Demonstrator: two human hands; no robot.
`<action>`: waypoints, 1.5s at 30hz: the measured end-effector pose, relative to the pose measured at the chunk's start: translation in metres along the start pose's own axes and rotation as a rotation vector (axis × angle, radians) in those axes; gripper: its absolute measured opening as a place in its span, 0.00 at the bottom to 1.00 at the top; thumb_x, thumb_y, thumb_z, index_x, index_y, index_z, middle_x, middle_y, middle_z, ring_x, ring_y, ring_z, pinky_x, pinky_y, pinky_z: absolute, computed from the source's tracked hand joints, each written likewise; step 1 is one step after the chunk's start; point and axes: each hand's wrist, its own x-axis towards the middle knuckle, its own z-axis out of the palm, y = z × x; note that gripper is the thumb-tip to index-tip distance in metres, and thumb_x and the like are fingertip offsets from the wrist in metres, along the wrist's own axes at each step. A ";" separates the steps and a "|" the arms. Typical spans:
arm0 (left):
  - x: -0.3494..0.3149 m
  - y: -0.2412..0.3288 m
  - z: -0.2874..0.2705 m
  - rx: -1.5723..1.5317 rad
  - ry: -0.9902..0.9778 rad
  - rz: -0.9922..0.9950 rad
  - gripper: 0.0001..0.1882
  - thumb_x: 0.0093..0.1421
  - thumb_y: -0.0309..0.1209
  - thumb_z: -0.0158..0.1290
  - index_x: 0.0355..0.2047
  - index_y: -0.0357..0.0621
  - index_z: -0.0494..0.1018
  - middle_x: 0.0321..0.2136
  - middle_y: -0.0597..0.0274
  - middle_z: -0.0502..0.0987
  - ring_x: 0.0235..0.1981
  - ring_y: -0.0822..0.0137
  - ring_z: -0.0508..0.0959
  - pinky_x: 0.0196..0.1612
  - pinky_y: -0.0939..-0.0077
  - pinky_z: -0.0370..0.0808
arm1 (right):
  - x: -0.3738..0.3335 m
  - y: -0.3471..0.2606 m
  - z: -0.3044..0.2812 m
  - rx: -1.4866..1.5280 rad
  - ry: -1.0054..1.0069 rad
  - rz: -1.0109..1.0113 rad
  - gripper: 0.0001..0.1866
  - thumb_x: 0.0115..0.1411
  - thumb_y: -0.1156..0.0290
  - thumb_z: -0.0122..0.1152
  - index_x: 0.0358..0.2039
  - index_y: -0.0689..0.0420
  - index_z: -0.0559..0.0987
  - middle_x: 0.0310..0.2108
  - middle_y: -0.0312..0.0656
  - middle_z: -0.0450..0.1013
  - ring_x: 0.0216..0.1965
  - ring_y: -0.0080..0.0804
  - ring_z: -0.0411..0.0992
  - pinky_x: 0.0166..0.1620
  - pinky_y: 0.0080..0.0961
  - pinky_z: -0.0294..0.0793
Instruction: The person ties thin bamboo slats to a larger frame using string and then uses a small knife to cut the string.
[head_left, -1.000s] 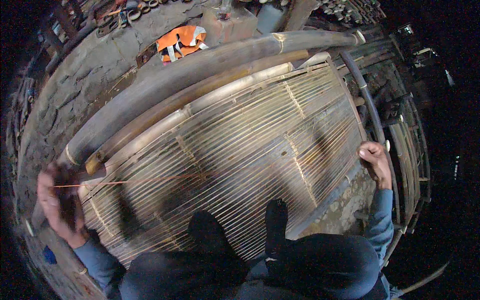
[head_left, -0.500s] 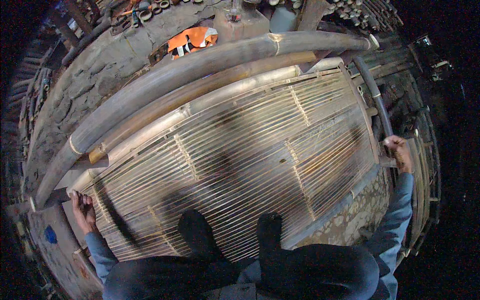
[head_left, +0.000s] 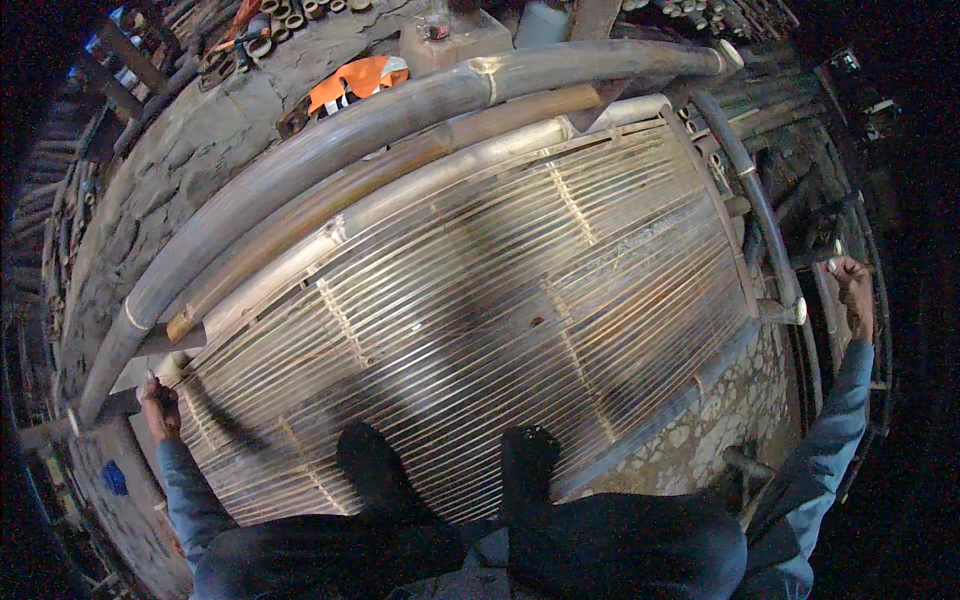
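Note:
A large mat of thin bamboo slats [head_left: 470, 320] lies flat in front of me, with my two dark shoes resting on its near edge. My left hand [head_left: 158, 405] is at the mat's left end, fingers closed around a thin stick or strip. My right hand [head_left: 852, 285] is stretched far out past the mat's right end, closed beside a dark pipe [head_left: 760, 210]; what it grips is too small to make out. Both forearms wear blue sleeves.
Two thick bamboo poles [head_left: 400, 120] curve along the mat's far side. An orange and white cloth [head_left: 355, 80] lies beyond them on the stone ground. Cut bamboo tubes are stacked at the top left. Pebbled paving [head_left: 720, 430] shows at the mat's right corner.
A second ago a thin orange string was stretched across the mat between my hands; it no longer shows. My right hand has moved outward past the mat's edge, and my left has shifted along the left end.

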 end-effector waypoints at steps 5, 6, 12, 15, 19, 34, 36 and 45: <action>-0.017 -0.020 0.019 0.009 0.249 0.101 0.09 0.65 0.34 0.57 0.30 0.52 0.68 0.17 0.75 0.60 0.16 0.77 0.60 0.18 0.78 0.57 | -0.034 0.066 0.026 0.068 0.017 0.126 0.06 0.61 0.67 0.65 0.30 0.55 0.79 0.30 0.29 0.73 0.35 0.20 0.68 0.44 0.23 0.67; -0.022 -0.026 0.016 0.022 0.193 0.124 0.09 0.65 0.35 0.57 0.30 0.52 0.68 0.16 0.75 0.60 0.15 0.77 0.59 0.18 0.78 0.55 | -0.039 0.082 0.036 0.078 -0.006 0.124 0.05 0.59 0.68 0.67 0.31 0.55 0.80 0.33 0.32 0.76 0.38 0.22 0.71 0.48 0.25 0.68; 0.011 -0.022 -0.027 0.072 -0.014 0.020 0.12 0.65 0.35 0.57 0.26 0.52 0.68 0.14 0.74 0.56 0.12 0.76 0.57 0.17 0.76 0.55 | -0.091 0.111 0.046 -0.141 0.008 0.331 0.15 0.60 0.64 0.67 0.25 0.60 0.74 0.25 0.29 0.68 0.30 0.21 0.63 0.37 0.26 0.64; 0.040 -0.022 -0.042 0.392 0.066 0.064 0.08 0.65 0.33 0.56 0.29 0.48 0.71 0.15 0.72 0.60 0.13 0.74 0.59 0.18 0.74 0.58 | -0.112 0.094 0.048 -0.066 0.096 0.323 0.16 0.59 0.64 0.69 0.25 0.60 0.74 0.25 0.31 0.67 0.31 0.22 0.64 0.38 0.25 0.64; 0.043 -0.045 -0.057 0.216 0.121 0.053 0.06 0.64 0.32 0.57 0.39 0.48 0.74 0.20 0.71 0.65 0.13 0.73 0.63 0.18 0.76 0.64 | -0.122 0.091 0.073 0.055 0.152 0.060 0.17 0.60 0.60 0.68 0.31 0.60 0.74 0.27 0.33 0.67 0.32 0.24 0.66 0.41 0.26 0.67; 0.036 -0.045 -0.055 0.423 0.124 -0.076 0.27 0.65 0.42 0.56 0.58 0.37 0.69 0.33 0.62 0.72 0.34 0.72 0.72 0.35 0.79 0.69 | -0.179 0.084 0.086 -0.181 0.337 0.064 0.13 0.62 0.65 0.66 0.31 0.62 0.77 0.29 0.40 0.73 0.32 0.28 0.68 0.40 0.28 0.68; -0.007 -0.016 -0.023 0.577 0.248 -0.067 0.30 0.64 0.43 0.57 0.59 0.36 0.68 0.40 0.58 0.75 0.40 0.69 0.74 0.39 0.77 0.70 | -0.179 0.017 0.139 -0.250 0.159 -0.040 0.11 0.62 0.71 0.64 0.28 0.65 0.77 0.24 0.37 0.72 0.29 0.23 0.67 0.37 0.24 0.68; -0.232 0.015 0.340 0.762 -0.685 0.708 0.16 0.60 0.31 0.56 0.47 0.39 0.78 0.48 0.50 0.79 0.53 0.54 0.77 0.57 0.60 0.70 | -0.171 -0.288 0.429 0.391 -0.400 -0.343 0.06 0.59 0.72 0.65 0.32 0.62 0.83 0.26 0.45 0.78 0.27 0.30 0.75 0.31 0.29 0.72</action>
